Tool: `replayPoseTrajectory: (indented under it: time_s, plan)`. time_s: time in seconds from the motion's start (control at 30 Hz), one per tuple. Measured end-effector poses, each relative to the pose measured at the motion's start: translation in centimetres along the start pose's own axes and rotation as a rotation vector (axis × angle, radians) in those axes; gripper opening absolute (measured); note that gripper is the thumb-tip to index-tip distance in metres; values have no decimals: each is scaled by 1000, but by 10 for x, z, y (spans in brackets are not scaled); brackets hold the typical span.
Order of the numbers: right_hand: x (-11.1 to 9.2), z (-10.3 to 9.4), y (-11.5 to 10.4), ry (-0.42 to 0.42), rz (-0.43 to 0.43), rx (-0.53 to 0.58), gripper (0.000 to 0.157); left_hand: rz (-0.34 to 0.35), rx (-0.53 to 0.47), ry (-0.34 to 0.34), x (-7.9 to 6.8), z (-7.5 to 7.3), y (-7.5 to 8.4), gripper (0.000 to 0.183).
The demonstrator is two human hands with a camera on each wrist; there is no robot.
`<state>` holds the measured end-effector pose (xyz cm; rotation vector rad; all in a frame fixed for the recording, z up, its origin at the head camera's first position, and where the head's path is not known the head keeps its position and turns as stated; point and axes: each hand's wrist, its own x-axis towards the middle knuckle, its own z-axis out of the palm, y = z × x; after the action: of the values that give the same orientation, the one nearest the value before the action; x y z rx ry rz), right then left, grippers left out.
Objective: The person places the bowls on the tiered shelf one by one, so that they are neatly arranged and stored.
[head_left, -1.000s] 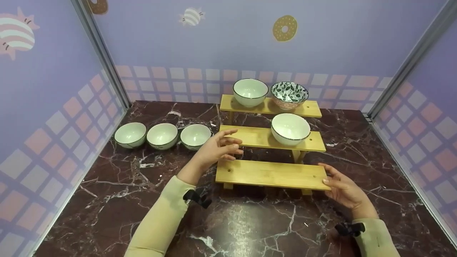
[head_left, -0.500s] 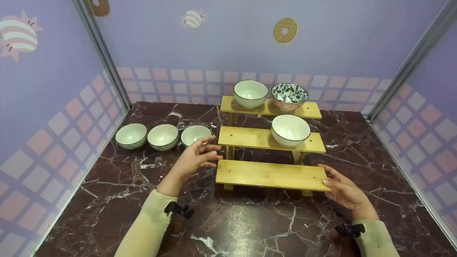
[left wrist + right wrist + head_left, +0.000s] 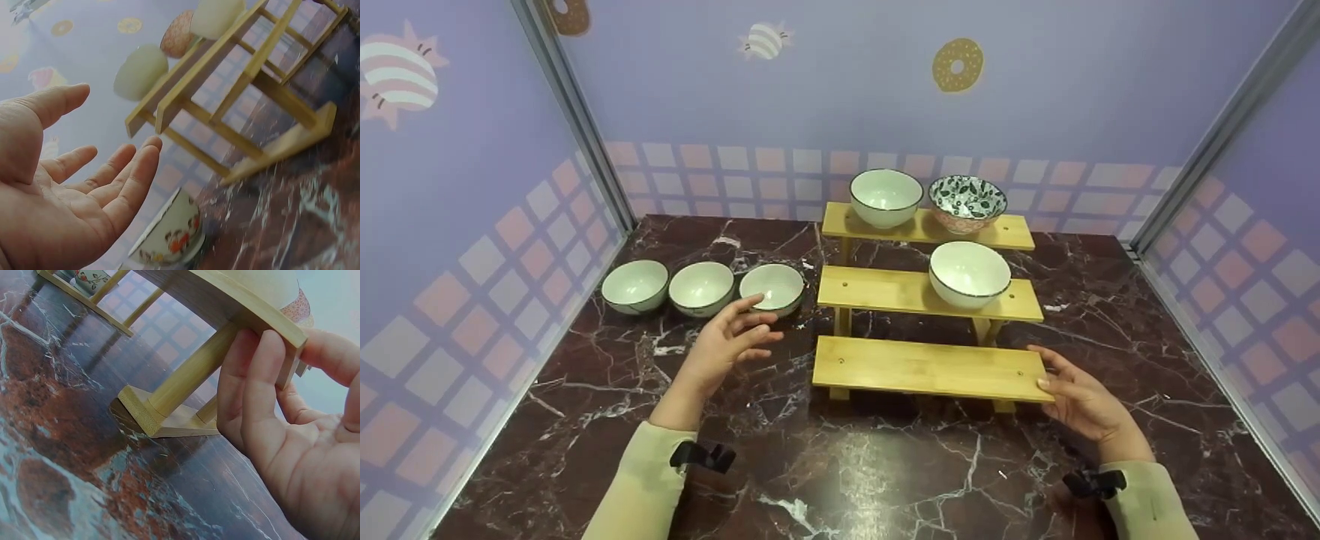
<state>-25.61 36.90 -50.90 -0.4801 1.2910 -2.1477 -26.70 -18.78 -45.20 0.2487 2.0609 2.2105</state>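
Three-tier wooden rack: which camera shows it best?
The head view: the three-tier wooden rack fits in frame, all tiers visible. Left wrist shows it slanted and cut off at the top; right wrist, only part, gripped by the right hand.

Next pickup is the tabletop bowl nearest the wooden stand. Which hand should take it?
Probably the left hand: it is empty, its fingers relaxed, right by that bowl. The right hand grips the far end of the bottom shelf.
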Motion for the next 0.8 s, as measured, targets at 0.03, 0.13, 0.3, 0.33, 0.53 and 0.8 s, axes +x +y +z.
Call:
replayPoseTrajectory:
  time_s: [0.03,0.13,0.3,0.33,0.53,0.8]
  plan:
    - [0,0,0,-2,0,-1,57,-4,2,16,-2,-3,-1,59]
    - [1,0,0,-6,-1,-1,57,-13,-3,67,-6,-13,-4,58]
    - [0,-1,1,-6,-16,10,57,-8,-30,156,-10,-28,-8,57]
    - [0,-1,1,-5,-18,11,57,-4,-33,173,-11,-32,-8,56]
    - [0,-2,2,14,-11,1,56,-1,-25,279,-17,-52,-11,56]
    - [0,-2,2,8,-7,20,55,14,-59,424,-22,-75,-16,58]
